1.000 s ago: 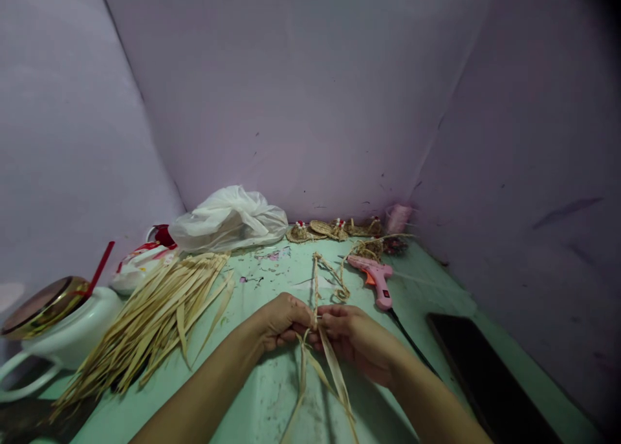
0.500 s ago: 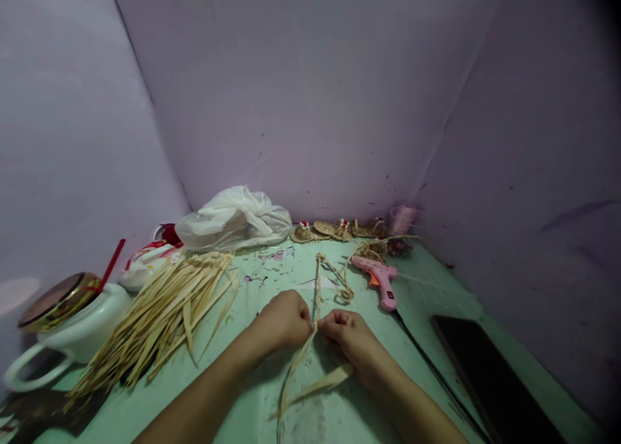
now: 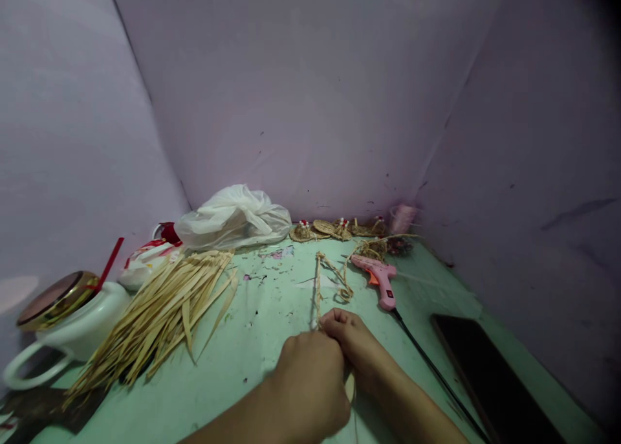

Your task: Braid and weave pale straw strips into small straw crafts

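Note:
A thin braided straw cord (image 3: 318,288) runs down the table toward me. Its near end is pinched between the thumb and fingertips of my right hand (image 3: 354,340). My left hand (image 3: 310,382) is a fist just in front of the right one, its knuckles overlapping the right fingers. It closes over the loose straw strips at the cord's near end and hides most of them. A pale piece of straw strip (image 3: 350,387) shows between the two hands. Farther up, the cord bends and continues into a small loop (image 3: 345,294).
To the left lie a bundle of dry straw strips (image 3: 165,308) and a white cup (image 3: 90,321). A pink glue gun (image 3: 381,277) with its cable, and a dark flat slab (image 3: 485,373), are on the right. Behind are a plastic bag (image 3: 237,217) and small woven hats (image 3: 303,232).
My left hand has swung right and toward me, from the cord's left side to in front of my right hand, covering the hanging strips. My right hand has hardly moved.

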A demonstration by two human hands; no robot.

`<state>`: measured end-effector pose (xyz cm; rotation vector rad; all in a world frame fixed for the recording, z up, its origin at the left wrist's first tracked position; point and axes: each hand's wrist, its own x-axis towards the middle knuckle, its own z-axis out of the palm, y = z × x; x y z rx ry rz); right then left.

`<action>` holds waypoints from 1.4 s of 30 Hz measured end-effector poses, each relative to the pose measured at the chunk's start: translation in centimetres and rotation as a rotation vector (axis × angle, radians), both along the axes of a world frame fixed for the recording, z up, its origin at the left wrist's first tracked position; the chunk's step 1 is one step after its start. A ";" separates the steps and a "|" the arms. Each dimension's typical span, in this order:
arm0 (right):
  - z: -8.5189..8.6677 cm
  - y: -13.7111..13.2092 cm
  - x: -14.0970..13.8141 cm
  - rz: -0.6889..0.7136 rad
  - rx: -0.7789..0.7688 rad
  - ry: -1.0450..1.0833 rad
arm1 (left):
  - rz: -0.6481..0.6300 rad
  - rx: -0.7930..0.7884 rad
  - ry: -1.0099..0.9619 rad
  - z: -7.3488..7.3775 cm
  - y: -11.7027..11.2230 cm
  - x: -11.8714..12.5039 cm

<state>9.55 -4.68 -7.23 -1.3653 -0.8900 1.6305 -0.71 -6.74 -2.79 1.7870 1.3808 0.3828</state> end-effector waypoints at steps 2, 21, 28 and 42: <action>0.2 0.0 0.3 0.057 -0.022 0.015 | 0.058 0.085 0.107 1.0 1.5 -1.2; -0.3 0.7 2.1 0.273 0.459 -0.654 | 0.210 -0.246 -0.262 -3.7 4.7 -1.1; 2.7 -1.4 0.7 0.217 0.397 -1.210 | 0.264 -0.214 -0.238 -3.5 4.5 -0.6; 4.5 -3.4 0.0 0.605 0.413 -1.144 | 0.075 -0.403 -0.376 -1.7 5.0 -2.4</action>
